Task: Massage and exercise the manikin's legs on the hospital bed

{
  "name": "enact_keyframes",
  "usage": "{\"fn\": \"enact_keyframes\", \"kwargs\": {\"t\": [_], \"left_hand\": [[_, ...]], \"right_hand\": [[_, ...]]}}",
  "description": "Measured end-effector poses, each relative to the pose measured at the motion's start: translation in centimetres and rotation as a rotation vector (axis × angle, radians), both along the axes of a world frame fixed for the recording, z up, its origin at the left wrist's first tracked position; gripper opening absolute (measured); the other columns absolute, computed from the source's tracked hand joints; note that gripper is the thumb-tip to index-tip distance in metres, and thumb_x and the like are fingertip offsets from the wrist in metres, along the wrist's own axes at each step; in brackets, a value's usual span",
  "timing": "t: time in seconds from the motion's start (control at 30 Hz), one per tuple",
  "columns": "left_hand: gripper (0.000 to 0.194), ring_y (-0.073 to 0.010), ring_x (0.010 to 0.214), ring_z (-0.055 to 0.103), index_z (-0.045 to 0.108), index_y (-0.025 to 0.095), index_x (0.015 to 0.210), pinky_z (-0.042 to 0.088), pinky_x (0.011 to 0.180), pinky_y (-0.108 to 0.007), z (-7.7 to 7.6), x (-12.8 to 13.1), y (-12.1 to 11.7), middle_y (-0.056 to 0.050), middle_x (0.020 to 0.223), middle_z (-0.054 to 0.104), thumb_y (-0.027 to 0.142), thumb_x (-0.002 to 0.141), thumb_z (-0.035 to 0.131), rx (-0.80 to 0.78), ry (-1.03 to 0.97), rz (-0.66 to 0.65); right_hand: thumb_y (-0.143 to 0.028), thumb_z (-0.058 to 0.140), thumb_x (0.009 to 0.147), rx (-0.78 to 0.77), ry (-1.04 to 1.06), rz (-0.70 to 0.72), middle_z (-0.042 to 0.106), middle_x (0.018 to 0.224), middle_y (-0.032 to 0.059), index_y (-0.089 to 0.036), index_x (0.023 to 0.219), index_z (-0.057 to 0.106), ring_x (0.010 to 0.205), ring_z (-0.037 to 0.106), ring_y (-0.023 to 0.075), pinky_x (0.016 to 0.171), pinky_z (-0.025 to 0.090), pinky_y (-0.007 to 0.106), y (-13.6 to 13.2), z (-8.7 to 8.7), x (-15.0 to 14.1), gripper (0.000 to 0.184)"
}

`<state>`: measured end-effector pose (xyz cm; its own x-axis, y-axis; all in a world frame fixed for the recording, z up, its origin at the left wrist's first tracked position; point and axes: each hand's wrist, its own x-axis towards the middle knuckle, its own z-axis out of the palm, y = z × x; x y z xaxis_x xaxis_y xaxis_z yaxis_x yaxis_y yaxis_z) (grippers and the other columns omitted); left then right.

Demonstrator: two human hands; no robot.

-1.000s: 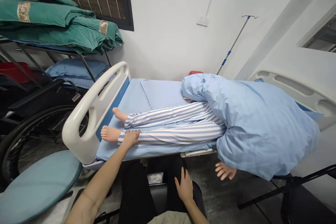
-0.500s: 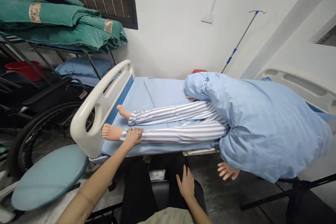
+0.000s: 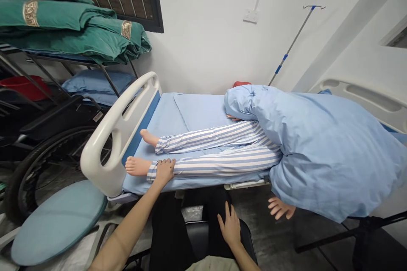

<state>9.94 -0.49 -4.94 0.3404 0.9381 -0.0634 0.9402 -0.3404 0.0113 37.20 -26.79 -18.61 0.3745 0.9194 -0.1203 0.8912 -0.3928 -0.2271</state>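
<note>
A manikin in blue-striped pyjama trousers [image 3: 219, 152] lies on a hospital bed [image 3: 190, 114] with a light blue sheet. A bulky light blue duvet [image 3: 318, 148] covers its upper body. One manikin hand [image 3: 281, 208] hangs out below the duvet over the bed's near side. My left hand [image 3: 164, 171] rests on the near pyjama leg just above the ankle, fingers curled over the cloth. Its bare foot [image 3: 136, 166] points at the white footboard [image 3: 116, 131]. My right hand [image 3: 229, 225] lies flat on my own dark-trousered thigh, fingers apart.
A wheelchair [image 3: 38, 152] and a round blue cushion [image 3: 57, 220] stand left of the footboard. Folded green blankets [image 3: 70, 29] lie on a rack above. An IV pole [image 3: 292, 42] leans at the wall. A white headboard [image 3: 362, 97] is at right.
Only the view has shifted slightly. My left hand stays on the manikin's lower leg and my right hand stays on my thigh.
</note>
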Motion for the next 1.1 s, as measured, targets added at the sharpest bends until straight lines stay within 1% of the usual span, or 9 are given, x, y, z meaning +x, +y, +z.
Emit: {"fn": "enact_keyframes", "kwargs": {"t": [0.13,0.37,0.57,0.67,0.73,0.8,0.9,0.97,1.1], "left_hand": [[0.042,-0.0323,0.104,0.054,0.054,0.016,0.119,0.032,0.093,-0.044,0.1,0.1,0.1,-0.017,0.11,0.06,0.025,0.078,0.056,-0.022,-0.019,0.001],[0.045,-0.0325,0.104,0.056,0.053,0.013,0.12,0.032,0.092,-0.043,0.3,0.2,-0.2,-0.018,0.109,0.061,0.02,0.075,0.057,0.006,-0.004,0.007],[0.045,-0.0308,0.104,0.057,0.053,0.013,0.121,0.032,0.094,-0.043,0.3,0.2,-0.4,-0.018,0.11,0.062,0.013,0.076,0.049,0.005,-0.02,0.015],[0.047,-0.0289,0.105,0.057,0.053,0.014,0.121,0.032,0.096,-0.043,0.0,0.2,-0.4,-0.018,0.109,0.063,0.01,0.075,0.048,0.012,-0.038,0.025],[0.047,-0.0289,0.106,0.056,0.053,0.014,0.122,0.031,0.096,-0.042,-0.2,0.2,-0.4,-0.018,0.109,0.063,0.011,0.075,0.048,0.015,-0.042,0.025],[0.047,-0.0293,0.106,0.056,0.053,0.014,0.122,0.031,0.096,-0.043,-0.3,0.1,-0.4,-0.018,0.11,0.063,0.011,0.075,0.049,0.016,-0.046,0.025],[0.047,-0.0301,0.104,0.057,0.054,0.013,0.121,0.031,0.097,-0.043,-0.4,0.1,-0.3,-0.018,0.11,0.062,0.011,0.075,0.049,0.025,-0.044,0.021],[0.046,-0.0302,0.104,0.056,0.054,0.013,0.122,0.031,0.097,-0.043,-0.5,0.1,-0.4,-0.018,0.11,0.062,0.011,0.076,0.048,0.032,-0.044,0.022],[0.047,-0.0317,0.106,0.055,0.055,0.015,0.121,0.031,0.098,-0.045,-0.4,0.1,-0.6,-0.018,0.111,0.061,0.018,0.075,0.055,-0.011,-0.058,0.041]], "right_hand": [[-0.052,0.031,0.093,-0.002,-0.015,0.008,0.046,0.139,0.0198,-0.013,0.144,0.039,0.129,0.044,0.0305,0.1,0.041,0.041,0.0,-0.1,0.0,0.065],[-0.05,0.031,0.093,0.003,-0.041,0.012,0.047,0.138,0.0198,-0.016,0.144,0.039,0.127,0.047,0.0299,0.1,0.041,0.042,0.1,0.1,-0.2,0.061],[-0.035,0.04,0.088,-0.075,-0.057,-0.003,0.05,0.134,0.0219,-0.012,0.14,0.044,0.12,0.053,0.032,0.094,0.044,0.043,0.7,1.6,-0.6,0.057],[-0.025,0.041,0.084,0.007,0.023,0.066,0.056,0.129,0.018,-0.013,0.127,0.057,0.118,0.054,0.0296,0.094,0.044,0.039,2.0,3.9,-1.2,0.048],[-0.022,0.039,0.085,0.134,0.155,0.183,0.063,0.117,0.0131,-0.016,0.114,0.064,0.11,0.058,0.0246,0.092,0.045,0.033,3.6,6.3,-2.2,0.039],[-0.023,0.037,0.086,0.243,0.299,0.284,0.068,0.098,0.0085,-0.019,0.1,0.066,0.095,0.063,0.0199,0.084,0.046,0.028,5.8,9.1,-3.7,0.032],[-0.024,0.039,0.087,0.354,0.446,0.393,0.066,0.083,0.0054,-0.019,0.086,0.063,0.082,0.061,0.0171,0.077,0.044,0.025,10.1,13.2,-6.5,0.025],[-0.025,0.04,0.087,0.414,0.515,0.452,0.065,0.08,0.0046,-0.018,0.083,0.062,0.079,0.059,0.0161,0.075,0.042,0.025,13.2,15.1,-8.5,0.023],[-0.028,0.043,0.087,0.452,0.643,0.486,0.061,0.071,0.0006,-0.018,0.077,0.059,0.066,0.053,0.0122,0.064,0.037,0.022,19.7,17.1,-12.0,0.022]]}}
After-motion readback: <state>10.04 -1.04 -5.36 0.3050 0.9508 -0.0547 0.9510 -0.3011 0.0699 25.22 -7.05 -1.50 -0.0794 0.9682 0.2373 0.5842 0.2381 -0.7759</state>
